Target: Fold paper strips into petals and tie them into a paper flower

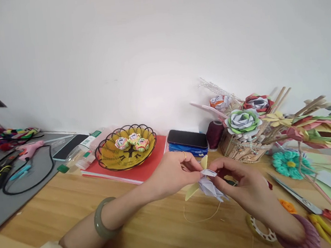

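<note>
Both hands meet above the wooden table, pinching a folded paper flower (209, 187) with pale lilac petals and a few light yellow ones. My left hand (179, 174), with a ring on one finger, closes on its upper left edge. My right hand (242, 179) grips the flower from the right, thumb and fingers pressed together at a small folded petal. A thin yellowish thread (203, 219) curves over the table just below the flower. Fingers hide part of the flower's top.
A yellow woven basket (110, 161) with paper flowers stands on red paper (159, 150). Behind my hands lies a phone (187, 138) on a blue pack. Right are a flower-filled wooden pot (239, 149), scissors (306, 204) and a tape roll (261, 230). A pink glue gun (29, 150) lies left.
</note>
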### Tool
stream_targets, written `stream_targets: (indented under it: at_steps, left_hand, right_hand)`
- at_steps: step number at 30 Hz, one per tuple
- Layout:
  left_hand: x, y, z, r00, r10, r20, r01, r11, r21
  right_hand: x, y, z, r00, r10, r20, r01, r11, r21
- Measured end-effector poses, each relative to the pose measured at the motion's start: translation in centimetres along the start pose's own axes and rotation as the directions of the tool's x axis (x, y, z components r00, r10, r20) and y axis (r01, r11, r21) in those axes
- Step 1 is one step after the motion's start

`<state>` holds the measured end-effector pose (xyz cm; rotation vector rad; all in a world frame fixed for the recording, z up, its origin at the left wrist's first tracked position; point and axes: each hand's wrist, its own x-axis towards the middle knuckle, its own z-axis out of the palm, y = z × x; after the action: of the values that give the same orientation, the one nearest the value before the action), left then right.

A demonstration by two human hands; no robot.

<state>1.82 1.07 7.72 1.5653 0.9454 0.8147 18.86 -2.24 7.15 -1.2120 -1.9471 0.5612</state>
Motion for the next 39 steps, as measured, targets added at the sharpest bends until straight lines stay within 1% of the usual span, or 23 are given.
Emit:
stream_targets:
  at_steps: [2,4,6,8,9,10,12,14,16,18,19,22,24,26,28,29,30,32,34,35,36,38,39]
  left_hand:
    - [-0.2,-0.2,0.2,0.998,0.051,-0.04,-0.049,0.997,0.062]
    - [-0.3,-0.3,0.4,0.984,0.155,-0.086,-0.141,0.979,0.147]
    - [-0.5,-0.4,0.6,0.945,0.308,-0.109,-0.276,0.932,0.236]
    - [-0.6,-0.3,0.6,0.889,0.44,-0.122,-0.392,0.872,0.293]
    - [-0.5,-0.2,0.5,0.869,0.479,-0.127,-0.429,0.855,0.292]
    - [-0.5,-0.2,0.4,0.865,0.487,-0.122,-0.445,0.857,0.26]
    - [-0.1,-0.1,0.0,0.903,0.423,-0.077,-0.416,0.905,0.09]
    - [0.3,-0.1,-0.3,0.96,0.28,0.019,-0.272,0.945,-0.183]
    - [0.6,-0.2,-0.5,0.99,0.107,0.092,-0.064,0.922,-0.382]
    - [0.7,-0.2,-0.4,0.991,-0.017,0.133,0.074,0.897,-0.435]
    - [0.6,-0.2,-0.3,0.988,-0.055,0.147,0.114,0.893,-0.435]
    - [0.3,-0.1,0.0,0.983,-0.109,0.147,0.161,0.895,-0.417]
    - [0.1,0.1,0.2,0.986,-0.117,0.121,0.157,0.898,-0.411]
    - [0.0,0.3,0.2,0.993,-0.093,0.077,0.116,0.908,-0.402]
    - [-0.1,0.4,0.1,1.0,0.006,-0.014,-0.01,0.939,-0.342]
    - [-0.1,0.5,0.0,0.995,0.081,-0.054,-0.093,0.953,-0.289]
    - [-0.1,0.5,-0.1,0.985,0.158,-0.062,-0.169,0.958,-0.233]
    - [-0.1,0.4,-0.2,0.963,0.27,0.009,-0.265,0.951,-0.163]
    - [0.1,0.1,-0.2,0.956,0.285,0.076,-0.27,0.95,-0.157]
    - [0.2,-0.1,-0.2,0.959,0.276,0.069,-0.262,0.951,-0.166]
    - [0.4,-0.4,-0.1,0.961,0.276,0.029,-0.266,0.947,-0.178]
    - [0.8,-1.0,0.0,0.95,0.301,-0.076,-0.311,0.927,-0.21]
    - [0.9,-1.3,0.0,0.928,0.347,-0.135,-0.37,0.902,-0.221]
  right_hand:
    - [-0.1,0.1,0.0,0.996,-0.084,-0.03,0.081,0.993,-0.082]
    - [-0.3,0.4,0.1,0.972,-0.216,-0.097,0.193,0.959,-0.208]
    - [-0.5,0.8,0.2,0.921,-0.365,-0.134,0.298,0.884,-0.361]
    - [-0.6,1.2,0.2,0.867,-0.484,-0.12,0.375,0.791,-0.484]
    - [-0.7,1.4,0.1,0.846,-0.524,-0.101,0.404,0.752,-0.521]
    - [-0.7,1.5,0.0,0.825,-0.559,-0.085,0.431,0.72,-0.544]
    - [-0.7,1.5,-0.3,0.795,-0.602,-0.075,0.467,0.686,-0.558]
    - [-0.7,1.5,-0.5,0.779,-0.621,-0.089,0.474,0.676,-0.563]
    - [-0.8,1.4,-0.6,0.768,-0.631,-0.112,0.47,0.673,-0.572]
    - [-0.9,1.3,-0.7,0.758,-0.642,-0.116,0.476,0.666,-0.575]
    - [-0.9,1.3,-0.7,0.756,-0.645,-0.112,0.48,0.662,-0.575]
    - [-0.9,1.4,-0.7,0.754,-0.65,-0.096,0.484,0.649,-0.587]
    - [-0.9,1.5,-0.7,0.746,-0.661,-0.086,0.487,0.629,-0.606]
    - [-0.9,1.7,-0.8,0.737,-0.673,-0.066,0.496,0.605,-0.623]
    - [-1.0,1.7,-1.0,0.731,-0.681,-0.042,0.509,0.585,-0.631]
    - [-1.0,1.7,-1.0,0.729,-0.684,-0.032,0.515,0.578,-0.633]
    - [-1.0,1.7,-1.1,0.727,-0.686,-0.024,0.519,0.573,-0.634]
    - [-0.9,1.7,-1.1,0.728,-0.685,-0.014,0.524,0.57,-0.633]
    - [-0.7,1.6,-1.0,0.738,-0.675,-0.016,0.515,0.579,-0.632]
    - [-0.6,1.5,-0.9,0.748,-0.662,-0.037,0.491,0.591,-0.639]
    - [-0.5,1.5,-0.8,0.76,-0.645,-0.084,0.445,0.61,-0.655]
    - [-0.2,1.3,-0.6,0.776,-0.578,-0.254,0.293,0.686,-0.666]
    - [-0.1,1.1,-0.6,0.791,-0.511,-0.337,0.211,0.744,-0.634]
